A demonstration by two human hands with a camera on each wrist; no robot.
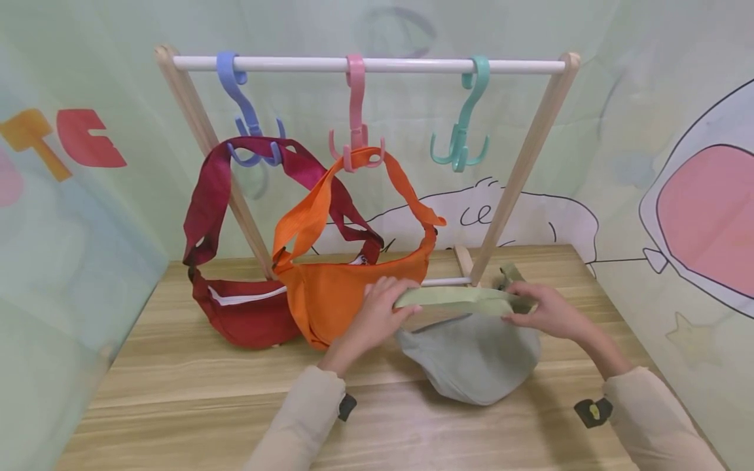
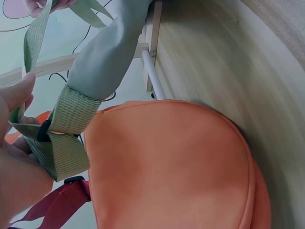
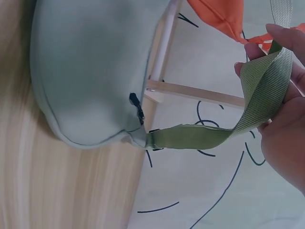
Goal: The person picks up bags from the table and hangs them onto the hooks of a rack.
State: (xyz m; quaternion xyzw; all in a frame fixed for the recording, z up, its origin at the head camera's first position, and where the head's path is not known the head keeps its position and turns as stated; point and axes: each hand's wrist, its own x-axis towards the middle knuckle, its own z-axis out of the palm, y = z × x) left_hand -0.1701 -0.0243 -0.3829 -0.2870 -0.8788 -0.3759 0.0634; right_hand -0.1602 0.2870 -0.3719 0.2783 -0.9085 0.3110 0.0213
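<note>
A grey-green waist bag (image 1: pixel 480 360) hangs from its pale green strap (image 1: pixel 453 297), low over the table at front right. My left hand (image 1: pixel 383 306) grips the strap's left end, thumb in front, near the black buckle (image 2: pixel 44 131) seen in the left wrist view. The strap's right part is pinched by my right hand (image 1: pixel 544 311), where the webbing (image 3: pixel 267 90) twists between thumb and fingers. A black zipper pull (image 3: pixel 137 107) shows at the bag's end in the right wrist view. Just behind my left hand is an orange bag (image 1: pixel 330 294).
A wooden rack with a white bar (image 1: pixel 412 65) carries a blue hook (image 1: pixel 244 104), a pink hook (image 1: pixel 356 104) and a teal hook (image 1: pixel 463 124). The orange bag's strap loops at the pink hook; a dark red bag (image 1: pixel 244 324) hangs from the blue one. Printed cloth surrounds the table (image 1: pixel 194 405).
</note>
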